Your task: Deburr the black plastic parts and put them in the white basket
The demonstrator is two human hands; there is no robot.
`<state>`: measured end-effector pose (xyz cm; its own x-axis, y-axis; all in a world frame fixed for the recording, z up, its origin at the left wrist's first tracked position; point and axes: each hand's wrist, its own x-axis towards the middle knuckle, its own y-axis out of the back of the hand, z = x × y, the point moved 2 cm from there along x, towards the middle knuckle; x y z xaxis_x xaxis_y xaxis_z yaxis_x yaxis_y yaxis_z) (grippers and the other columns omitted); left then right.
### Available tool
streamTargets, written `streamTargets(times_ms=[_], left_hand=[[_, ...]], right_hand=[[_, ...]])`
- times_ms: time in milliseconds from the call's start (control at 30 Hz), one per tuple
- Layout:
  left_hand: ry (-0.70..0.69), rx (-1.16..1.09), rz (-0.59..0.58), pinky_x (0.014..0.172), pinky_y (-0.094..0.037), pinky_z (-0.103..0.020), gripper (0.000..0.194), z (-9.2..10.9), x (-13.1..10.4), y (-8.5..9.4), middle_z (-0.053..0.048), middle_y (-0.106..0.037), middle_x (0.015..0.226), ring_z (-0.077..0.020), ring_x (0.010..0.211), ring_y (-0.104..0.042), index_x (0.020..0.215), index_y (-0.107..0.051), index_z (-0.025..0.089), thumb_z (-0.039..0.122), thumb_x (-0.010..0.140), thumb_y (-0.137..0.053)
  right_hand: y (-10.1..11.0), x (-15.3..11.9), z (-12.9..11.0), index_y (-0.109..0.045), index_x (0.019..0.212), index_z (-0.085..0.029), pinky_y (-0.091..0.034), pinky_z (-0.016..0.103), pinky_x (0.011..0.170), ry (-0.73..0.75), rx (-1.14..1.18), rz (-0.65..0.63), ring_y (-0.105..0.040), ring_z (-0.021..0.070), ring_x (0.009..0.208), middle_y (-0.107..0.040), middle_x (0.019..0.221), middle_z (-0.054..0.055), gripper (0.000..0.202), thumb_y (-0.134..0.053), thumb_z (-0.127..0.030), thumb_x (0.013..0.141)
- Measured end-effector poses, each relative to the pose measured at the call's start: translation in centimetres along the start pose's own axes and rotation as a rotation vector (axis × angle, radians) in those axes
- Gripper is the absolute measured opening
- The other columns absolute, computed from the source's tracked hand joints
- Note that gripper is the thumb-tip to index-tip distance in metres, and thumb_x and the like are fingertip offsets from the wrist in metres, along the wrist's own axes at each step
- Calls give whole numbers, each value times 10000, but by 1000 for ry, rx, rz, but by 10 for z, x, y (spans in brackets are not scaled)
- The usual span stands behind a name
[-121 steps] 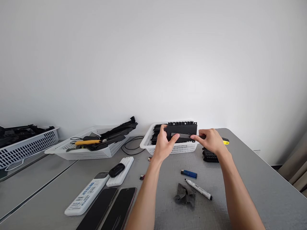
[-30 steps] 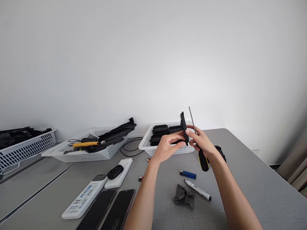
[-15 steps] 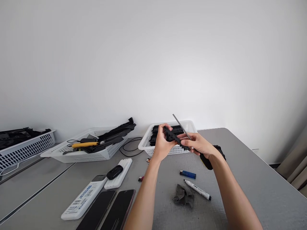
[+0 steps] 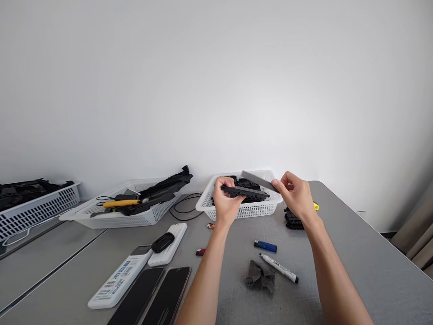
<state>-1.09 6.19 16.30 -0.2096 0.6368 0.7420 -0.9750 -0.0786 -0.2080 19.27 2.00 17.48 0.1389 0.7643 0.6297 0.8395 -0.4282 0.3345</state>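
Note:
My left hand (image 4: 226,201) grips a long black plastic part (image 4: 246,192), held flat and edge-on in front of the white basket (image 4: 260,208). My right hand (image 4: 297,194) holds a file-like tool whose flat grey blade (image 4: 257,179) lies across the top of the part; the tool's yellow handle end (image 4: 315,206) pokes out behind the hand. More black parts (image 4: 248,183) fill the basket. A small stack of black parts (image 4: 293,219) sits on the table under my right wrist.
On the grey table lie a blue lighter (image 4: 265,246), a white marker (image 4: 279,267), a grey cloth (image 4: 260,276), two phones (image 4: 154,295), a white remote (image 4: 118,280) and a power bank (image 4: 168,243). Two more white baskets (image 4: 122,214) (image 4: 37,206) stand left.
The black part went from upright on end to lying flat and edge-on. My right hand swung the tool from pointing up to laying its blade across the part.

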Motion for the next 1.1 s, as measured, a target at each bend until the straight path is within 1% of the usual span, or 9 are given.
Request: streamTargets(times_ms=[100, 200, 300, 467, 667, 800, 933, 1100], left_hand=[[-29, 37, 8, 701, -388, -224, 455, 2, 0, 0, 38, -455, 798, -112, 747, -446, 763, -384, 225, 14, 507, -696], [-57, 76, 8, 697, -389, -228, 450, 4, 0, 0, 39, -452, 785, -115, 740, -449, 761, -375, 228, 36, 523, -705], [-70, 115, 2, 699, -394, -237, 440, 6, -1, -1, 35, -449, 783, -122, 743, -454, 762, -365, 230, 54, 535, -699], [-95, 131, -29, 689, -386, -239, 437, 9, -2, -2, 33, -443, 795, -122, 737, -447, 776, -358, 234, 56, 551, -687], [-136, 154, -34, 709, -389, -247, 439, 10, -4, -3, 25, -449, 819, -125, 755, -455, 797, -350, 236, 64, 588, -696], [-160, 165, -18, 706, -388, -248, 447, 5, -2, 2, 29, -446, 807, -124, 748, -456, 793, -351, 236, 46, 570, -689], [-142, 167, 1, 696, -391, -245, 444, 0, 1, 7, 31, -448, 799, -122, 738, -455, 788, -353, 235, 22, 544, -657], [-126, 220, -21, 713, -390, -256, 445, 1, -2, 2, 28, -462, 807, -128, 749, -464, 799, -353, 238, 60, 567, -688]], right_hand=[[3, -2, -5, -436, 613, -200, -247, 244, 507, 19, -65, -64, -329, 104, 524, -423, 544, -32, 558, -605, -687, 827], [2, -4, -12, -382, 581, -203, -224, 255, 504, 35, -157, -93, -310, 107, 520, -417, 528, -21, 612, -602, -731, 801], [3, -6, -17, -332, 583, -208, -193, 263, 493, 34, -256, -77, -280, 108, 507, -401, 509, -16, 648, -576, -772, 789], [5, -7, -18, -308, 595, -213, -189, 258, 483, 25, -359, -47, -268, 114, 504, -395, 502, -11, 671, -551, -812, 775], [3, -7, -13, -298, 594, -211, -165, 250, 469, 0, -340, -46, -246, 110, 506, -379, 491, -16, 683, -565, -817, 760], [4, -4, -7, -297, 591, -211, -166, 255, 464, -2, -337, -55, -235, 109, 505, -360, 491, -25, 680, -570, -809, 767], [7, -1, -1, -306, 590, -212, -173, 253, 461, -19, -333, -67, -244, 108, 495, -364, 492, -24, 669, -569, -798, 777], [3, -3, -6, -307, 597, -209, -174, 246, 465, -29, -321, -67, -250, 109, 501, -378, 496, -21, 667, -557, -798, 785]])
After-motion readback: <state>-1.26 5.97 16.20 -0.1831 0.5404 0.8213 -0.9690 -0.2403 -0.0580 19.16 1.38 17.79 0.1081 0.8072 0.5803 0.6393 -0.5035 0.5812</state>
